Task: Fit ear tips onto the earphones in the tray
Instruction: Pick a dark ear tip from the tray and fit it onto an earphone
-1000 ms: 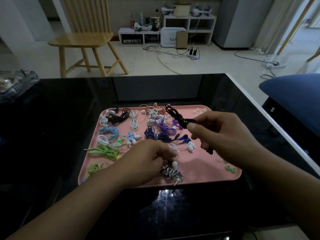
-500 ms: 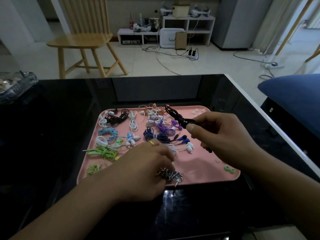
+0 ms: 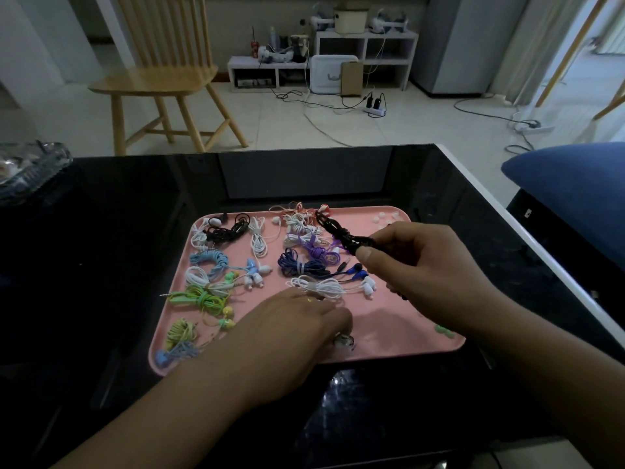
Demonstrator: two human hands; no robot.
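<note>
A pink tray (image 3: 389, 326) on the black table holds several bundled earphones: white (image 3: 321, 286), dark blue (image 3: 301, 265), purple (image 3: 318, 252), green (image 3: 203, 297), light blue (image 3: 209, 260). My right hand (image 3: 422, 265) pinches a black bundled earphone (image 3: 338, 231) above the tray's right half. My left hand (image 3: 297, 326) lies palm down at the tray's front edge. Its fingers are curled over a black-and-white striped earphone (image 3: 344, 341), which is mostly hidden. Loose white ear tips (image 3: 385, 218) lie at the far right corner. Green ear tips (image 3: 443, 330) lie at the near right.
The glossy black table (image 3: 101, 231) has a white right edge (image 3: 541, 238). A glass dish (image 3: 30, 167) stands at its far left. A wooden chair (image 3: 162, 79) is beyond the table and a blue cushion (image 3: 575, 184) to the right.
My left hand has slid forward and right over the striped earphone, covering it and the white ear tip beside it. My right hand keeps the black earphone in place.
</note>
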